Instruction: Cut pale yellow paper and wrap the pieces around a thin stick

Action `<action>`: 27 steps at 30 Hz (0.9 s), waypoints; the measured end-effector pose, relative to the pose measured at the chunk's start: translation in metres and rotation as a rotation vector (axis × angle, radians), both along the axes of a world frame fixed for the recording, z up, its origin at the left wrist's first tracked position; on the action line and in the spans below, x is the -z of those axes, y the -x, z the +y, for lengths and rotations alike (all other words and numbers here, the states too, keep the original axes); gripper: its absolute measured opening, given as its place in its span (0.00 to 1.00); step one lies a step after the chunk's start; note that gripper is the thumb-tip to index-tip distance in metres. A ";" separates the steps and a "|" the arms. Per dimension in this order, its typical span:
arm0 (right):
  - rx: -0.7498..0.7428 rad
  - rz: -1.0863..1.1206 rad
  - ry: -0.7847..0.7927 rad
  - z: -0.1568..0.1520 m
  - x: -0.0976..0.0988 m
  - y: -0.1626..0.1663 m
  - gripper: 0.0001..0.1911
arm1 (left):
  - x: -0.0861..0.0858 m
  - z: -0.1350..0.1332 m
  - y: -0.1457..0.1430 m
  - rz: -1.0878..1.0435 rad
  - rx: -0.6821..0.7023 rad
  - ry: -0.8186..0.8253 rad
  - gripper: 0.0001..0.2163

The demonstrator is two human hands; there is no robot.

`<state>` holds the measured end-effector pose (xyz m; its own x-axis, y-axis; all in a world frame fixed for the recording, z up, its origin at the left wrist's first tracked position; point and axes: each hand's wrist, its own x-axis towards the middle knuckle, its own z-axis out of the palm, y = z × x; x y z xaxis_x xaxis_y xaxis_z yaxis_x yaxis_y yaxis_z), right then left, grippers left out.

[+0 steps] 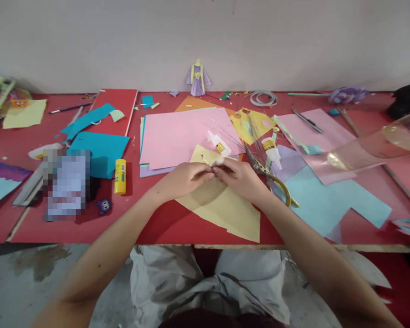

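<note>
My left hand (192,177) and my right hand (238,176) meet above a pale yellow sheet of paper (222,207). The fingers of both are pinched together around something tiny, mostly hidden by the fingertips. Just beyond them, a small white glue bottle (220,143) with a yellow label lies on a stack of pink paper (177,136). Close to my right hand are scissors with yellow handles (276,180) and a second glue bottle (272,152). A paper doll in a purple and yellow dress (197,79) stands against the wall.
To the left are a yellow glue stick (120,176), blue paper (104,148), a small purple figure (104,207) and a blurred-out object (68,182). On the right lie light blue paper (328,196), a craft knife (307,120) and a clear tumbler on its side (369,146). Thin wires (254,130) spread behind the scissors.
</note>
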<state>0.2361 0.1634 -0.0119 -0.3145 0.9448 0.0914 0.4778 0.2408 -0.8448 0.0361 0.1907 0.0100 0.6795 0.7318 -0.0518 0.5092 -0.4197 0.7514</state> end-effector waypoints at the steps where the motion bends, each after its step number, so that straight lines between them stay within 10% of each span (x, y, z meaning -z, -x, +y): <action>1: 0.002 -0.004 -0.003 0.000 0.000 0.000 0.08 | 0.000 0.000 0.000 -0.001 0.001 0.003 0.11; 27: 0.009 -0.252 -0.063 -0.001 -0.003 -0.001 0.11 | -0.001 -0.003 0.000 0.076 0.044 -0.104 0.10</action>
